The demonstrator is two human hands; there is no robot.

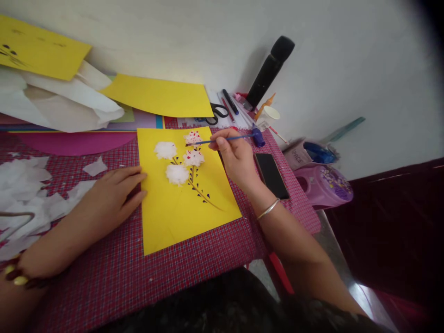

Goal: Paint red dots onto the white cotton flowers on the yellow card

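A yellow sheet of paper (pixel 166 222) lies on the checked cloth, bearing a painted stem with small dark leaves (pixel 199 189). Several fluffy white paper flowers sit on it; two at the left, such as the lower white flower (pixel 177 174), are plain. The upper right flower (pixel 193 137) and the one below it carry red specks. My right hand (pixel 234 155) pinches a thin blue paintbrush (pixel 227 138), its bristles pointing left beside the upper right flower; I cannot tell whether they touch it. My left hand (pixel 114 194) rests flat, fingertips at the sheet's left edge.
Torn white paper pieces (pixel 21 185) cover the cloth at left. A phone (pixel 272 175), a small blue bottle (pixel 257 136), scissors (pixel 217 113) and a tall black bottle (pixel 270 69) stand or lie at right. Other yellow sheets (pixel 163 95) are at the back. A pink container (pixel 322 185) is beyond the table edge.
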